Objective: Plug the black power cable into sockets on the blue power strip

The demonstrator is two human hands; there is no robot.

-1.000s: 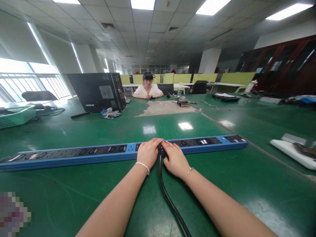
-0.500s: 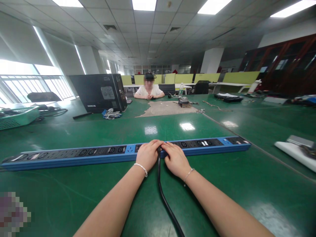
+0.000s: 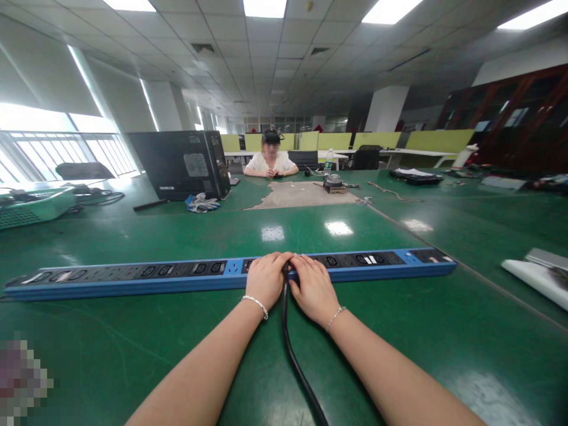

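A long blue power strip point(image 3: 128, 287) with black sockets lies across the green table in front of me. Near its middle, the black plug point(image 3: 286, 268) of a thick cable point(image 3: 290, 349) is at the sockets, mostly covered by my fingers. My left hand point(image 3: 266, 279) closes on the plug from the left, and my right hand point(image 3: 314, 290) closes on it from the right. Their fingertips meet over its top. The cable runs from the plug toward me. How deep the plug sits in a socket is hidden.
Beyond the strip stand a black computer case point(image 3: 177, 168) and a pair of gloves point(image 3: 203, 203). A green basket point(image 3: 35, 208) is at the left, a white object point(image 3: 535, 281) at the right. Across the table sits a person point(image 3: 271, 161), near a bottle point(image 3: 329, 161).
Both hands stay on the plug at the same spot on the strip. Only the camera view has shifted slightly.
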